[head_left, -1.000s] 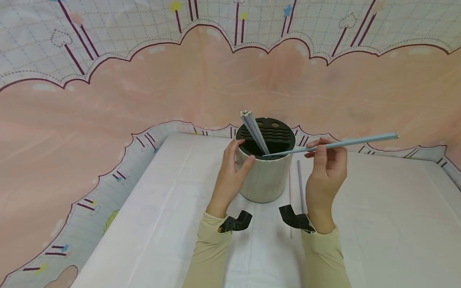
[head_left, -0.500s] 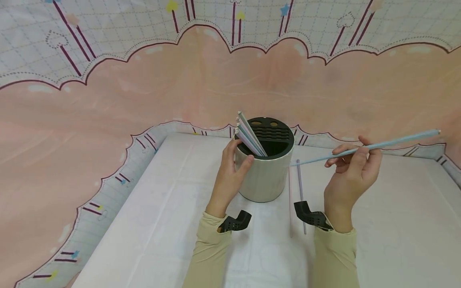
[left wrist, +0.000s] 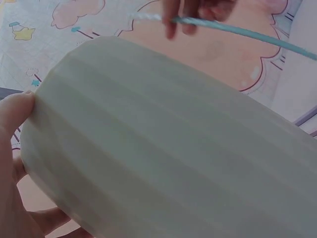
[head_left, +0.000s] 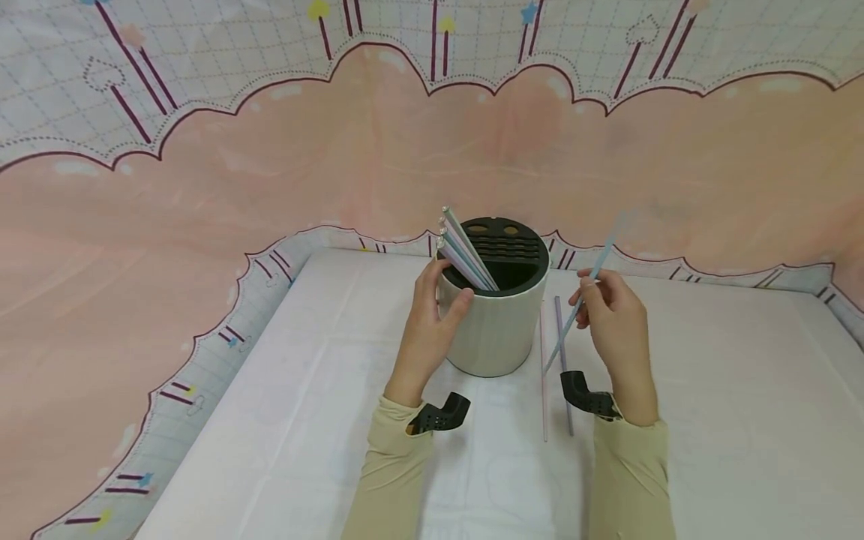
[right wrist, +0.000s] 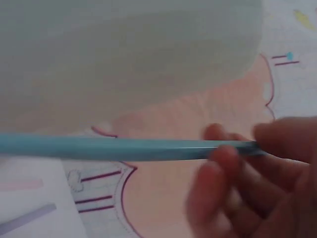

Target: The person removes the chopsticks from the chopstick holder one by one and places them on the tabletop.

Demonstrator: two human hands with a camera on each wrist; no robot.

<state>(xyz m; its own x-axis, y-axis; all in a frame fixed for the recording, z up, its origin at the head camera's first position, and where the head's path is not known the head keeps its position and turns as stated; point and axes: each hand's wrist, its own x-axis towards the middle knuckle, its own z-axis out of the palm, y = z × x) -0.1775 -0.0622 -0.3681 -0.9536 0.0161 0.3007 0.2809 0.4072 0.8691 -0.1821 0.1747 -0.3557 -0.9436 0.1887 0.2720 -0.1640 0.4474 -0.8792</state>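
Observation:
In the head view, a pale round holder (head_left: 496, 334) with a black slotted top stands upright on the table. Several thin pastel sticks (head_left: 467, 253) lean left out of its wide opening. My left hand (head_left: 428, 330) grips the holder's left side near the rim, thumb at the front. To the right of the holder, my right hand (head_left: 613, 322) pinches a thin light-blue stick (head_left: 604, 253) between thumb and fingers. That stick slants, its upper end away to the right and its lower end down by the loose sticks. The right wrist view shows the blue stick (right wrist: 109, 148) running out leftward from the fingertips.
A pink stick (head_left: 544, 412) and a purple stick (head_left: 570, 418) lie side by side on the white table (head_left: 304, 420), just right of the holder. Behind the table hangs a peach cloth (head_left: 270, 180) with a scalloped pattern.
The blue stick has left the holder's opening, swung out right, then come back left and tipped from nearly level to steep. The sticks in the holder have fanned out and lean further left.

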